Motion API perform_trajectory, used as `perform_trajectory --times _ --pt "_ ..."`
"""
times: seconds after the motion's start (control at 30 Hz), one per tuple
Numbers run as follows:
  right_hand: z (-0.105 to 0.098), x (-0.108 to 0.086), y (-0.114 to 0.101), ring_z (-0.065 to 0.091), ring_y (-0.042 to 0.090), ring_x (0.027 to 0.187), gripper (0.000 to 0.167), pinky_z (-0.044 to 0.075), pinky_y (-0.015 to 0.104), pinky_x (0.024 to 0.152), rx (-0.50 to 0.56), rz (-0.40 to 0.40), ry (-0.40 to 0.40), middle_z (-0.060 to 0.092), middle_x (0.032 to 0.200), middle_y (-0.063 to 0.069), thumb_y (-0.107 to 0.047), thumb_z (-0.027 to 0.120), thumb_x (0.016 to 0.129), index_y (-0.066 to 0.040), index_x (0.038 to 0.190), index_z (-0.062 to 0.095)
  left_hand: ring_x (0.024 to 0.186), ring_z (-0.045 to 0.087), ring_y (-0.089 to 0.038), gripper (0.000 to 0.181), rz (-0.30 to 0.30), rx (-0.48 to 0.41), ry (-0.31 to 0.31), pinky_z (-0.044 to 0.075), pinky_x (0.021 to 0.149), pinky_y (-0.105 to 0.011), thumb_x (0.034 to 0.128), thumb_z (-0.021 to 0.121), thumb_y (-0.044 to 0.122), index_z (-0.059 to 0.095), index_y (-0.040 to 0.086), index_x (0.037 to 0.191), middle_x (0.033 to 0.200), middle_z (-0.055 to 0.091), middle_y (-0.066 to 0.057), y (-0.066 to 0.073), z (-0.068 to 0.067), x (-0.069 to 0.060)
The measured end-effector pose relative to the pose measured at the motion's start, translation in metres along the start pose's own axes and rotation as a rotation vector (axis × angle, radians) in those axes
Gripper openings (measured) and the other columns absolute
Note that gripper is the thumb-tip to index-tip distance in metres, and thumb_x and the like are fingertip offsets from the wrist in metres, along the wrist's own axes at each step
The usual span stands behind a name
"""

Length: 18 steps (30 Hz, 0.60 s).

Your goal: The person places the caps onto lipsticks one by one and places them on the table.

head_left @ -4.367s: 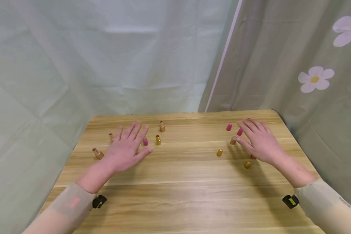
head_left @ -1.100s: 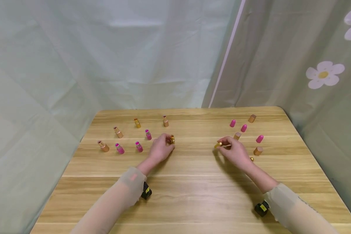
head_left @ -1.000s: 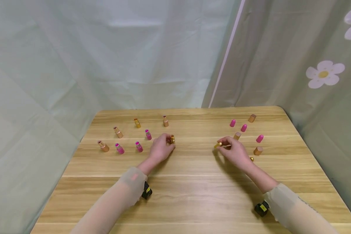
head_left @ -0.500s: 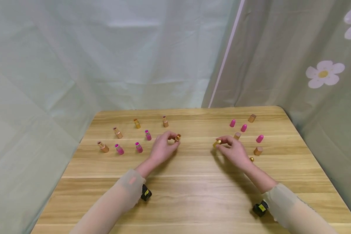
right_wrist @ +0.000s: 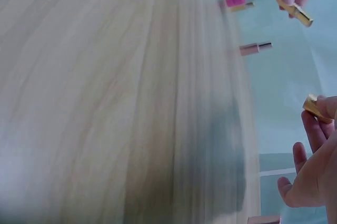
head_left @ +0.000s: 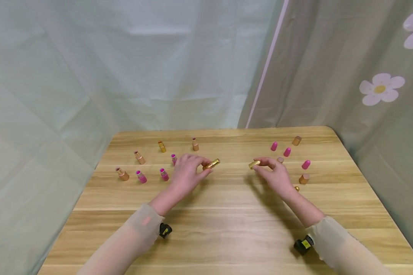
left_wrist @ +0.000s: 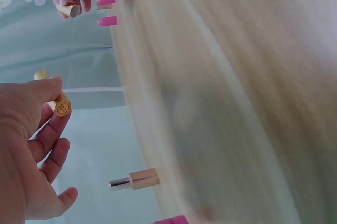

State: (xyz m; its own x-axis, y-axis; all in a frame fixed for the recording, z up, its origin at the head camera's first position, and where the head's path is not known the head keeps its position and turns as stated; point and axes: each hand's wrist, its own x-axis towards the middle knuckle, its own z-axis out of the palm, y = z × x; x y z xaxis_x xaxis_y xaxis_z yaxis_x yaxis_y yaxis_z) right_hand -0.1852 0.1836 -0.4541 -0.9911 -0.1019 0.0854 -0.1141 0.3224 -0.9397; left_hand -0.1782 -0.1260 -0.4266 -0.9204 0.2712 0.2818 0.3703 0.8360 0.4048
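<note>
My left hand [head_left: 187, 173] pinches a gold lipstick tube [head_left: 211, 164] between thumb and fingers, raised above the table and tilted with its narrow end to the right. In the left wrist view the stamped round base of that lipstick tube [left_wrist: 63, 108] faces the camera. Across a small gap, my right hand [head_left: 275, 177] pinches a gold lipstick cap [head_left: 254, 164], also off the table and lying nearly sideways. The right wrist view shows this cap [right_wrist: 313, 106] partly covered by the thumb. Tube and cap are apart.
Uncapped pink [head_left: 141, 177], rose-gold [head_left: 122, 174] and gold lipstick tubes [head_left: 162, 146] stand on the table's left. Pink [head_left: 306, 164] and rose-gold caps [head_left: 304, 178] stand at right; another gold cap [head_left: 297, 188] is partly hidden by the right wrist. Curtains hang behind the table [head_left: 227, 229].
Both hands were spread flat over the pieces at first, then gripped a gold tube and a gold cap. Since half a second ago, both pieces have been raised and tipped, their open ends nearer each other.
</note>
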Motion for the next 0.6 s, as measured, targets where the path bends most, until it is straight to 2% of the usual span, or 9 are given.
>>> perform_trajectory --times 0.07,0.2,0.27,0.4,0.6 --pt "0.001 0.001 -0.001 0.053 0.024 0.124 0.041 0.043 0.04 0.102 0.047 0.024 0.0 0.066 0.115 0.011 -0.03 0.073 0.097 -0.004 0.128 0.068 0.113 0.055 -0.025 0.023 0.034 0.044 0.0 0.033 0.109 -0.05 0.0908 0.08 0.034 0.076 0.023 0.111 0.112 0.073 0.005 0.001 -0.003 0.0" --pt "0.005 0.004 -0.002 0.057 0.017 0.105 0.042 0.049 0.024 0.085 0.144 0.061 0.006 0.065 0.11 0.007 -0.027 0.074 0.097 -0.001 0.129 0.067 0.111 0.054 -0.024 0.024 0.096 0.119 -0.005 0.029 0.113 -0.052 0.0926 0.078 0.035 0.075 0.023 0.114 0.114 0.072 0.004 0.003 -0.006 0.003" --pt "0.007 0.005 -0.003 0.058 0.014 0.099 0.043 0.048 0.02 0.082 0.162 0.06 0.012 0.066 0.108 0.005 -0.025 0.074 0.097 0.001 0.13 0.066 0.111 0.054 -0.024 0.025 0.123 0.151 -0.008 0.027 0.115 -0.053 0.0938 0.076 0.035 0.075 0.023 0.115 0.114 0.071 0.004 0.005 -0.006 0.004" --pt "0.013 0.007 -0.007 0.059 0.011 0.098 0.043 0.048 0.02 0.084 0.208 0.061 0.005 0.066 0.106 0.001 -0.022 0.074 0.096 0.003 0.131 0.065 0.112 0.055 -0.025 0.025 0.16 0.199 0.0 0.025 0.116 -0.055 0.095 0.075 0.035 0.074 0.023 0.117 0.114 0.07 0.003 0.009 -0.004 0.008" --pt "0.023 0.011 -0.015 0.058 0.012 0.095 0.04 0.049 0.022 0.084 0.285 0.051 -0.003 0.064 0.101 -0.001 -0.015 0.075 0.095 0.004 0.129 0.065 0.115 0.055 -0.027 0.024 0.182 0.229 0.016 0.025 0.117 -0.058 0.0945 0.075 0.035 0.074 0.024 0.115 0.115 0.069 0.002 0.016 -0.001 0.012"
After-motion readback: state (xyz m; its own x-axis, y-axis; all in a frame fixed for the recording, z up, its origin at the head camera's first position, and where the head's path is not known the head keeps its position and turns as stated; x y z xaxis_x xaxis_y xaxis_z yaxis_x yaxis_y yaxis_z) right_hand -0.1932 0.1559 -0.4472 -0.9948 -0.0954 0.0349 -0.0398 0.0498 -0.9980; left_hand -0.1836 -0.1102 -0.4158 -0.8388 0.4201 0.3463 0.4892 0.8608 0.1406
